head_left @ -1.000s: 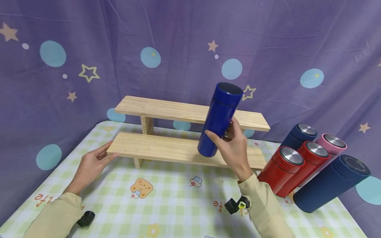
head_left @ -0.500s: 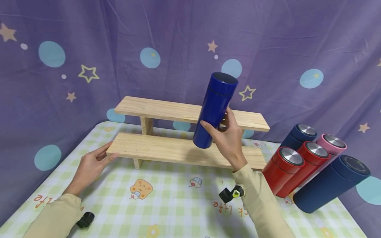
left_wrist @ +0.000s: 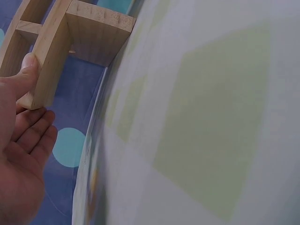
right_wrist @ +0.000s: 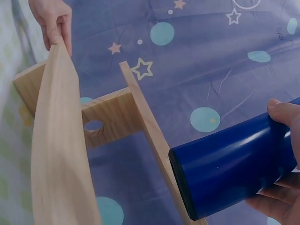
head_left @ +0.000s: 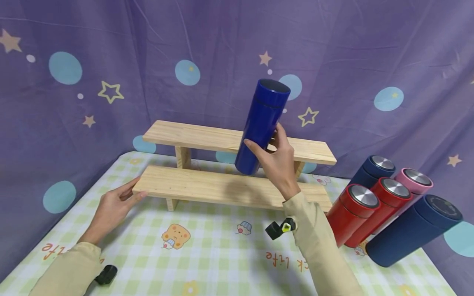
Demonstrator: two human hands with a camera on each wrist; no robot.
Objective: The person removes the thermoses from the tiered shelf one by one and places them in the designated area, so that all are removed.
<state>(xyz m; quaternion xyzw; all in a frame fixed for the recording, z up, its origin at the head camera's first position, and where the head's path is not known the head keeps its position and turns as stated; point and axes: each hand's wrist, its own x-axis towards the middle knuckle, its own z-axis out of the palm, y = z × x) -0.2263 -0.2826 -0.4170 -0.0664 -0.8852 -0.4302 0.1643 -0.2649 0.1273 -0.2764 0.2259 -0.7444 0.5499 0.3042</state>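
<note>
A glossy blue thermos bottle (head_left: 262, 125) is held by my right hand (head_left: 275, 164), thumb on the near side and fingers round the far side. It tilts, top leaning right, above the lower board of a two-tier wooden shelf (head_left: 207, 183). The right wrist view shows the bottle's dark base rim (right_wrist: 183, 185) apart from the lower board. My left hand (head_left: 112, 207) grips the left end of that lower board. In the left wrist view its thumb (left_wrist: 28, 70) lies on the board's end, the other fingers at the opposite side.
To the right stand a dark blue thermos (head_left: 374, 170), two red ones (head_left: 352, 213), a pink one (head_left: 414, 181) and a larger navy one (head_left: 411, 232) that appears tilted by the wide view. A checked cloth (head_left: 214, 255) covers the table; a purple curtain (head_left: 229, 33) hangs behind.
My right hand has lifted the blue thermos bottle up and a little to the left, away from the lower board. The left hand stays on the shelf's end.
</note>
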